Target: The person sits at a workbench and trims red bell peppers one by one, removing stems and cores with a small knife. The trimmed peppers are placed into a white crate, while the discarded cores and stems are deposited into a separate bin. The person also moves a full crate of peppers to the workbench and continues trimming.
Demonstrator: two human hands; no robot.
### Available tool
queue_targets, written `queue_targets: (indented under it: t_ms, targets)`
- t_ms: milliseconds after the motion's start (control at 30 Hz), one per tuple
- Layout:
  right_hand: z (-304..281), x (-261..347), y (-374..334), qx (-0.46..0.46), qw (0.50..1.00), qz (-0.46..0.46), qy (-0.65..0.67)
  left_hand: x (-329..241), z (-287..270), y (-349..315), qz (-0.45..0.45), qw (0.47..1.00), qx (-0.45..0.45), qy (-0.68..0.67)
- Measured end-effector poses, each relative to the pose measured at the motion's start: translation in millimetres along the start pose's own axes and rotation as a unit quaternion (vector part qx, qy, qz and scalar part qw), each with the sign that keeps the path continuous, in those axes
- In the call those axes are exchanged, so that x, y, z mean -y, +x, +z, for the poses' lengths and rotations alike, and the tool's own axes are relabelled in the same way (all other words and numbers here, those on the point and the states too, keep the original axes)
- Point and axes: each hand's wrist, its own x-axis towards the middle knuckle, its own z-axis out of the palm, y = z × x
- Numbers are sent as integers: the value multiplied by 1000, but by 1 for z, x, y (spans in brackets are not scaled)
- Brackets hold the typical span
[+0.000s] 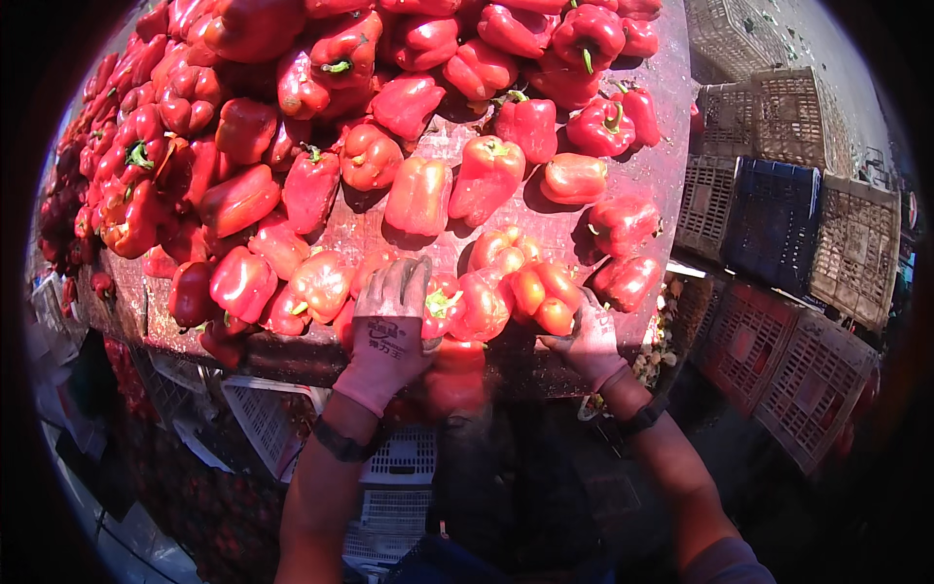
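Observation:
Gloved in pale pink with dark print, my left hand (387, 336) lies palm down at the table's near edge. Its fingers stretch out over red bell peppers, and the thumb points toward a pepper with a green stem (443, 304). My right hand (590, 339), in a matching glove, rests against the right side of an orange-red bell pepper (547, 296), thumb apart and its fingertips partly hidden behind the pepper. Between the hands sits another red pepper (482, 307). Just below the table edge, a blurred red pepper (455, 375) shows between my forearms.
A large heap of red peppers (243, 127) covers the table's left and far side. The wet reddish tabletop (657, 127) ends at the right near stacked beige crates (856, 243), a dark blue crate (772, 224) and a red crate (744, 331). White crates (399, 457) stand below the near edge.

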Motion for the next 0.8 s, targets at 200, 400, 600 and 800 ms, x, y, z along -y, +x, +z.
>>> queue_targets:
  t_ms: [200, 400, 600, 800]
  targets:
    - [8, -14, -41, -2, 993, -18, -120, -15, 6, -30, 22, 997, 4, 72]
    - [-36, -57, -57, -150, 985, 39, -82, -26, 27, -74, 30, 994, -56, 86]
    - [-91, -105, -10, -245, 925, 221, -188, -18, 50, -105, -55, 990, -114, 55]
    - [-76, -148, 18, -216, 933, 287, 6, -19, 68, -128, -161, 979, -123, -4]
